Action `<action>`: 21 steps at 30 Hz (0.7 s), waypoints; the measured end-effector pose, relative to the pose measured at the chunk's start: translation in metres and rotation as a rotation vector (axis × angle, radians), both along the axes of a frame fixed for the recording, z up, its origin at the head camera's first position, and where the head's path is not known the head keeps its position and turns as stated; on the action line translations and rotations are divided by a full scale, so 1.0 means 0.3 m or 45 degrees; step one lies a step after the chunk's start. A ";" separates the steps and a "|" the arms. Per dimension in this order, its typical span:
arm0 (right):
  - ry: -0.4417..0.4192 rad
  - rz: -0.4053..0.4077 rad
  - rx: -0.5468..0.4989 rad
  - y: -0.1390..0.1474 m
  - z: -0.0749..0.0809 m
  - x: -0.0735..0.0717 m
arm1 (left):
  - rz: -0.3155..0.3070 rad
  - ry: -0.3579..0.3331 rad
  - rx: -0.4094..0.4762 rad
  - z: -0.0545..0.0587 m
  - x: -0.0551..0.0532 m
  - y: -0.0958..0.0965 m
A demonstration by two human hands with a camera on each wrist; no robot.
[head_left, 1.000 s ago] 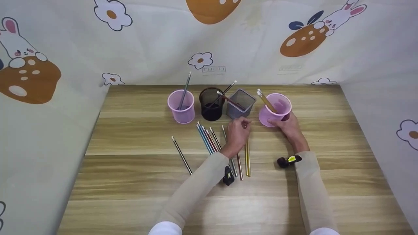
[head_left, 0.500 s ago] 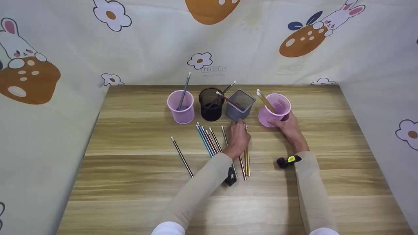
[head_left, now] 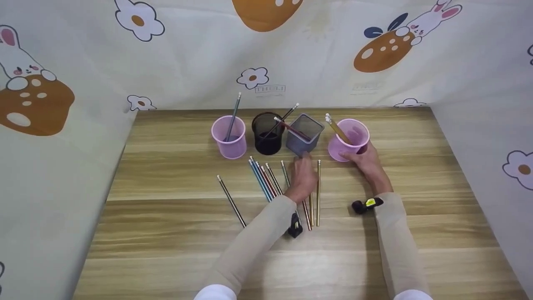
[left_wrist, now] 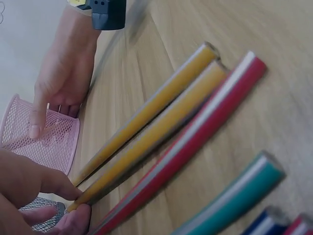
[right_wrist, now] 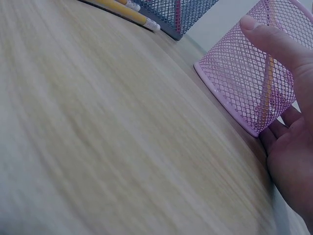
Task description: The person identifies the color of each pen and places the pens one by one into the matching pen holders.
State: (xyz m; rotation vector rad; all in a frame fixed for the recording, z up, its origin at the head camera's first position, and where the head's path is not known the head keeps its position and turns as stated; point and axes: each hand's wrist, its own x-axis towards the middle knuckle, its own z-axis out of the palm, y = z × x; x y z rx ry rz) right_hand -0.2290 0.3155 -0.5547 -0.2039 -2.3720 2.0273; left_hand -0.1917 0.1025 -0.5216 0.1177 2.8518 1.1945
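My left hand (head_left: 304, 177) is low over the loose pencils, in front of the grey square mesh cup. Between thumb and forefinger it pinches a yellow pencil (left_wrist: 146, 141) near its far end; the pencil lies along the table. Just to its right lies another yellow pencil (head_left: 318, 196), and a red pencil (left_wrist: 188, 142) is on its other side. My right hand (head_left: 368, 162) holds a round pink mesh cup (right_wrist: 234, 81), thumb on the near side and fingers behind, partly hidden. Yellow pencils (head_left: 337, 130) lean inside that cup, erasers up.
To the left stand the grey square cup (head_left: 303, 146) with a red pencil, a black round cup (head_left: 268, 146) with a dark pencil, and another pink cup (head_left: 234, 151) with a bluish pencil. Several pencils (head_left: 262, 181) lie left of my left hand; a dark pencil (head_left: 231, 200) lies apart.
My left hand has come down slightly and taken hold of one yellow pencil. That pencil has shifted left, apart from the other yellow one. My right hand stays on the pink cup.
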 end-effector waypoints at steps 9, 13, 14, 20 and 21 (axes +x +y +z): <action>-0.007 -0.023 0.030 -0.006 0.006 0.003 | 0.013 -0.054 0.038 0.040 0.008 0.003; 0.001 -0.017 0.014 -0.004 0.008 0.004 | -0.027 -0.032 0.092 0.084 0.012 0.011; 0.001 -0.015 0.021 -0.003 0.007 0.004 | -0.032 -0.022 0.104 0.094 0.013 0.012; 0.006 -0.008 0.033 0.000 0.006 0.002 | -0.013 0.034 0.291 0.166 0.003 0.012; 0.006 -0.007 0.028 0.001 0.006 0.001 | -0.013 0.046 0.349 0.179 -0.001 0.011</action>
